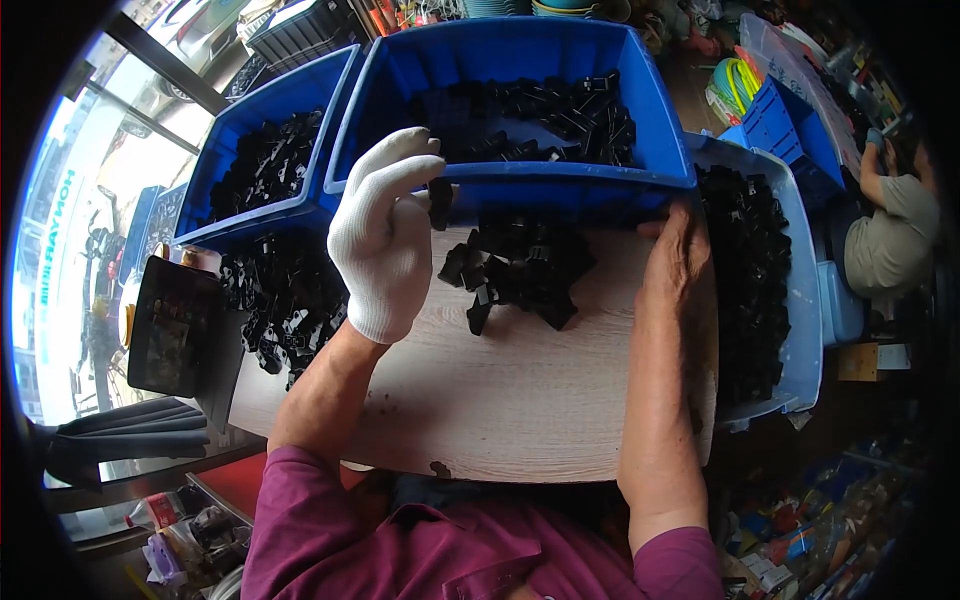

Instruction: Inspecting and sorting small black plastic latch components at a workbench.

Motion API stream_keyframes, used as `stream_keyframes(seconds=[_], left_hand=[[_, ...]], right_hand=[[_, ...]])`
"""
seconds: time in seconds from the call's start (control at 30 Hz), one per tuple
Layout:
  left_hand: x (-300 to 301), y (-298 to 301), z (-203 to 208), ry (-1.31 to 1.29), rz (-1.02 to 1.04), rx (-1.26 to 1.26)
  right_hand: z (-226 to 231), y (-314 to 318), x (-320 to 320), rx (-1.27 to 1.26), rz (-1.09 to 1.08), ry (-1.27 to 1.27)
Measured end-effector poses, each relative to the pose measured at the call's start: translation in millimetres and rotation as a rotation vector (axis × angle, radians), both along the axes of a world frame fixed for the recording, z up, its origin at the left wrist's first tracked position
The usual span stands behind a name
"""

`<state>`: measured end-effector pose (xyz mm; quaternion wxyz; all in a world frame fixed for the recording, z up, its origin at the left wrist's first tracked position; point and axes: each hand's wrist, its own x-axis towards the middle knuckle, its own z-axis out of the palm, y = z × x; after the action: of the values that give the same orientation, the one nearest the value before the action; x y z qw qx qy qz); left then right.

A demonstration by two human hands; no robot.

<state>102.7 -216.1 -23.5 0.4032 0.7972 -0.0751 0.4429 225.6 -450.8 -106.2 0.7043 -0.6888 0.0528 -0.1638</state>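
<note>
My left hand [383,235], in a white knit glove, is raised over the table's left half. A small black plastic part [440,204] is pinched between its thumb and fingers. To the right of it lies a loose pile of black plastic parts [530,265] on the wood-grain table [500,400]. My bare right hand [676,255] is by the table's right edge, close to the front wall of the large blue bin. Its thumb stands apart from the fingers, which are partly hidden; nothing shows in it.
The large blue bin [510,178] with black parts stands at the table's far side. A smaller blue bin [255,213] is left of it, above another heap of parts [285,300]. A dark-screened device [175,328] stands at left, a filled translucent tub [800,300] at right. Another person [895,235] sits far right.
</note>
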Motion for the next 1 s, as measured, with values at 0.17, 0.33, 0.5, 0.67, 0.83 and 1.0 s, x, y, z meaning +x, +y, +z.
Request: stream_keyframes(seconds=[0.17,0.33,0.5,0.67,0.83,1.0], left_hand=[[3,4,-8,0.057,0.040,-0.015],[4,4,-9,0.057,0.053,0.015],[3,1,-5,0.034,0.095,0.128],[2,3,-5,0.033,0.136,0.079],[2,-1,0,0.038,0.165,0.191],[2,-1,1,0.049,0.139,0.242]], right_hand=[[2,1,0,-0.009,0.009,0.000],[3,1,-1,-0.024,-0.003,0.007],[-3,-1,1,-0.021,-0.010,-0.001],[-6,-2,3,-0.028,-0.007,-0.028],[-4,1,2,-0.012,-0.013,0.002],[0,0,1,-0.022,-0.018,0.012]])
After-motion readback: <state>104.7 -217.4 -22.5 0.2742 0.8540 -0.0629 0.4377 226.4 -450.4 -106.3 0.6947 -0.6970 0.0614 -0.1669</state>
